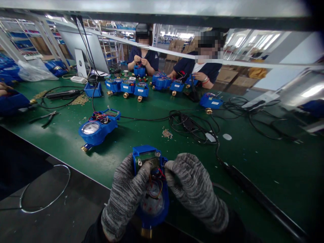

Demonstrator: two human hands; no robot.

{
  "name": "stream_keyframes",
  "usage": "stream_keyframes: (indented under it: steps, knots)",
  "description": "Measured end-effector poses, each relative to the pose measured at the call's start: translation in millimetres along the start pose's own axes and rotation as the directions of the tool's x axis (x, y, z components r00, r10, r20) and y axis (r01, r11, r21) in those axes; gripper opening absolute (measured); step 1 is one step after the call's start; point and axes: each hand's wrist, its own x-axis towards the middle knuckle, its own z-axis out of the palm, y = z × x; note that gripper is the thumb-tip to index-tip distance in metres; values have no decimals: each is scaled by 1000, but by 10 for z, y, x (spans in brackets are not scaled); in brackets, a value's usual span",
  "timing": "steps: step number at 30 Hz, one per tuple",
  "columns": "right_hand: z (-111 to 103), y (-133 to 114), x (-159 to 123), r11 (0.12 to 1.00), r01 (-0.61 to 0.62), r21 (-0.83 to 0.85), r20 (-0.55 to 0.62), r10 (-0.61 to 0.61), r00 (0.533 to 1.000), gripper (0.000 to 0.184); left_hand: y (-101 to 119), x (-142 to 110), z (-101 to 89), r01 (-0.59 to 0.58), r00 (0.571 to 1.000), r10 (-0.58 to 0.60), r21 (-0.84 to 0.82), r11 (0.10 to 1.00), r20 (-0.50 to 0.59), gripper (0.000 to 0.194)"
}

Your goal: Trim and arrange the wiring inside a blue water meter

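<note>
A blue water meter (pixel 157 206) with a brass fitting at its lower end is held up at the table's near edge. Its upper part has a circuit board with a small display, and red and yellow wires run over the round dial. My left hand (pixel 128 192), in a grey knitted glove, grips the meter's left side with the thumb across the board. At the housing's right edge, my gloved right hand (pixel 194 189) pinches with thumb and forefinger; whatever lies between those fingertips is too small to make out.
Another open water meter (pixel 97 126) lies left on the green table (pixel 141 130). Pliers (pixel 48 118), screws (pixel 167 133), coiled black cables (pixel 187 125) and a black electric screwdriver (pixel 263 199) surround the work. Two people (pixel 144 59) sit opposite behind several meters; a metal shelf edge (pixel 162 10) hangs overhead.
</note>
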Motion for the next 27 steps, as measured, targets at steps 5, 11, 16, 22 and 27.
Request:
stream_keyframes:
  steps: [5,11,16,22,27]
  knots:
    - [-25,47,40,984,172,-53,85,-167,982,21,72,16,8,8,1000,-8,-13,1000,-6,19]
    - [-24,47,55,977,177,-119,46,-172,984,23,66,7,-2,20,1000,-19,29,999,-17,21]
    - [31,-13,71,994,68,-80,9,-68,998,18,9,4,3,0,999,2,48,999,-34,23]
    - [139,-60,-146,906,-371,204,-12,381,924,16,-63,-69,-71,-82,987,83,14,997,-141,23]
    - [220,-80,-430,748,-518,416,193,483,854,30,-301,-223,-290,-52,949,4,-145,988,-317,21]
